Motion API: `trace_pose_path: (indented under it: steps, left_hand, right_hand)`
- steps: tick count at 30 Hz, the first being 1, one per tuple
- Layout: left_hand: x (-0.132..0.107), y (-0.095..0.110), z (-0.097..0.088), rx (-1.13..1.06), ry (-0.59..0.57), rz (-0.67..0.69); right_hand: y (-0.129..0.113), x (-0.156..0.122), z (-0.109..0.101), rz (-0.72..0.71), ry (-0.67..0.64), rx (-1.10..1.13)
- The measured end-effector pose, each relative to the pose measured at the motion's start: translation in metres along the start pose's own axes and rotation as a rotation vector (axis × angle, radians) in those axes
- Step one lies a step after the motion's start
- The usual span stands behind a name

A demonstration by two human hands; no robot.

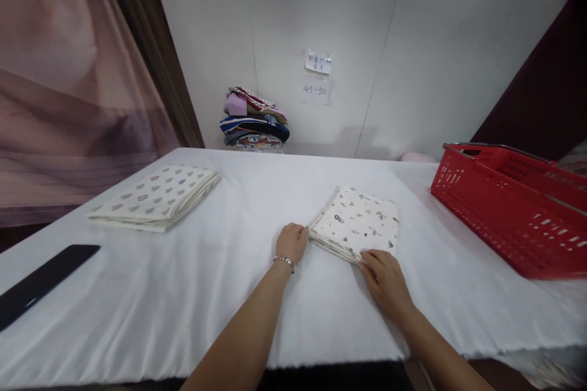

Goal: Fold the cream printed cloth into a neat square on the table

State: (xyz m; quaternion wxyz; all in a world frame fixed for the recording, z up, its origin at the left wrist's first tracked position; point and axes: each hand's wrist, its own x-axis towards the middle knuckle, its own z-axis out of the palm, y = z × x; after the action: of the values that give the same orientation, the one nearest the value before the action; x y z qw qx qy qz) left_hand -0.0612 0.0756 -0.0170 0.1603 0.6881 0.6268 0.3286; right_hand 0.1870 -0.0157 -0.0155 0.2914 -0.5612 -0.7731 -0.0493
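A folded white cloth with small scattered prints point(358, 220) lies on the white-covered table, right of centre. At its left corner my left hand point(292, 243), with a bracelet on the wrist, has its fingers closed on the edge. My right hand point(384, 278) grips the near corner, thumb below and fingers on top. Another folded cream cloth with grey heart-like prints point(158, 194) rests apart on the left side of the table.
A red plastic basket point(499, 208) stands at the right. A dark flat phone-like object point(46, 281) lies at the left front. Behind the table is a pile of folded fabrics point(255, 119) against the wall, near paper signs point(317, 90). A pinkish curtain point(68, 85) hangs at left.
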Motion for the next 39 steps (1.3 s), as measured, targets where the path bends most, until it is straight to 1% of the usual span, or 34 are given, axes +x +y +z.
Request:
trace_pose_path:
  steps: [3, 6, 10, 13, 16, 20, 27, 30, 33, 39]
  left_hand:
    - [0.001, 0.002, 0.001, 0.066, -0.026, 0.001]
    - [0.001, 0.004, 0.002, 0.071, -0.037, -0.036]
    - [0.000, 0.004, 0.004, 0.038, -0.010, -0.034]
    - [-0.001, 0.004, 0.003, 0.025, -0.005, -0.015]
    - [-0.001, 0.005, 0.002, 0.021, -0.020, -0.015]
    - [-0.001, 0.006, 0.002, 0.012, -0.030, -0.027]
    - [0.000, 0.005, 0.004, -0.010, -0.032, -0.027]
    - [0.001, 0.005, 0.003, -0.014, -0.040, -0.034]
    - [0.001, 0.005, 0.004, -0.023, -0.038, -0.039]
    - [0.001, 0.004, 0.004, -0.034, -0.024, -0.033]
  right_hand:
    - [-0.011, 0.016, -0.006, -0.013, -0.007, -0.003]
    - [-0.031, 0.044, -0.003, -0.075, -0.033, 0.013]
    - [-0.060, 0.083, 0.016, -0.118, -0.107, -0.004]
    - [-0.072, 0.100, 0.031, -0.103, -0.206, -0.072]
    - [-0.073, 0.105, 0.042, -0.066, -0.273, -0.122]
    - [-0.070, 0.106, 0.050, -0.007, -0.294, -0.106]
    - [-0.073, 0.110, 0.052, 0.161, -0.324, -0.031]
    - [-0.073, 0.111, 0.052, 0.220, -0.316, 0.013]
    - [-0.071, 0.111, 0.053, 0.249, -0.305, 0.068]
    - [-0.064, 0.114, 0.055, 0.277, -0.351, 0.178]
